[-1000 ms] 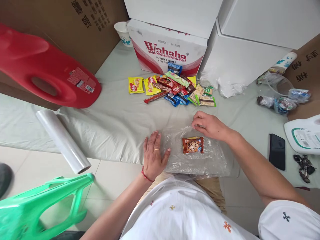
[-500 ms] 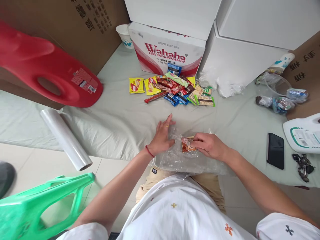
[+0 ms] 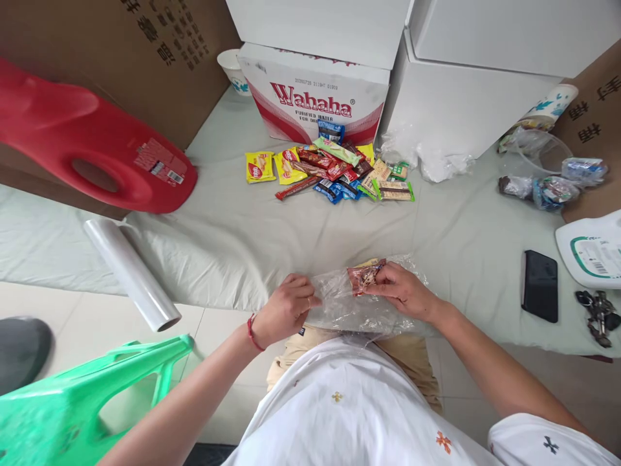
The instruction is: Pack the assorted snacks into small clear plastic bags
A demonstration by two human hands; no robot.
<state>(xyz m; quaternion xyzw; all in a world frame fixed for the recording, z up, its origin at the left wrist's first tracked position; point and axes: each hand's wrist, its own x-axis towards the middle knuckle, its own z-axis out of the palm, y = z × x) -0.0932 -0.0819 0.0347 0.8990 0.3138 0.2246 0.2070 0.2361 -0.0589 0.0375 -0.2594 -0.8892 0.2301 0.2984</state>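
A sheet of clear plastic wrap (image 3: 339,314) lies crinkled at the front edge of the cloth-covered surface, in front of my body. My left hand (image 3: 290,304) is closed, pinching the wrap's left edge and drawing it taut. On the wrap rests a brown snack packet (image 3: 358,279), with a yellowish piece showing along its top. My right hand (image 3: 400,291) grips this packet from the right with thumb and fingers, which hide part of it. Farther back, a pile of wrapped snacks (image 3: 334,169) in red, yellow, blue and green packaging sits before the Wahaha box (image 3: 315,97).
At left stand a red jug (image 3: 160,171), a roll of plastic film (image 3: 130,275) and a green stool (image 3: 121,375). To the right are a black phone (image 3: 540,286), keys (image 3: 599,317), a white bottle (image 3: 594,249) and a clear plastic cup (image 3: 543,152) among wrapped bundles.
My left hand has gone from spread fingers over the wrap to a pinch on its edge, moving left and slightly toward me. My right hand stays at the packet.
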